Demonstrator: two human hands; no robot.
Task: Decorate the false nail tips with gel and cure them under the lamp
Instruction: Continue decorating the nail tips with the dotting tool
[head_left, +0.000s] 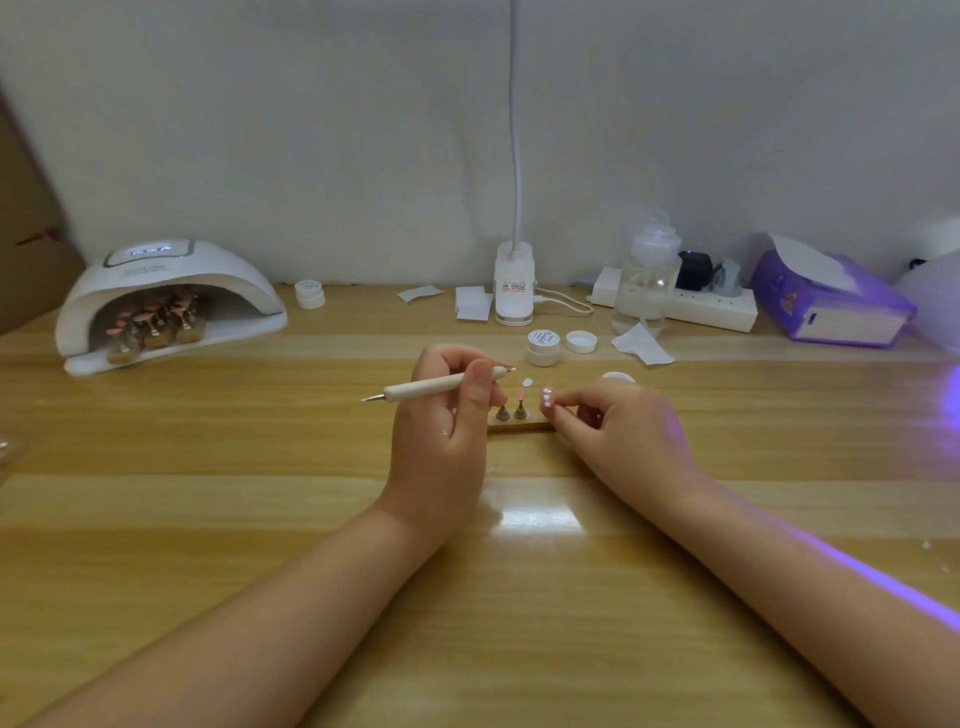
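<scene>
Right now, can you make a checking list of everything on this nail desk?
Surface: glossy wooden table.
Job's things: white dome curing lamp with nail tips inside; small wooden nail stand; white gel pot, its lid off.
Clutter: clear bottle, purple tissue box, paper scraps.
Grippers: left hand holds a white dotting pen; right hand pinches a pink dotted nail tip.
Cables: white cord, power strip.
Surroundings: pale wall.

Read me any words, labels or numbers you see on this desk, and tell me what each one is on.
None can be read.
Curing lamp: lit display, blurred.
Desk lamp base: red label, too small.
Gel jar: script on the lid, blurred.
Back jar: lid print, blurred.
</scene>
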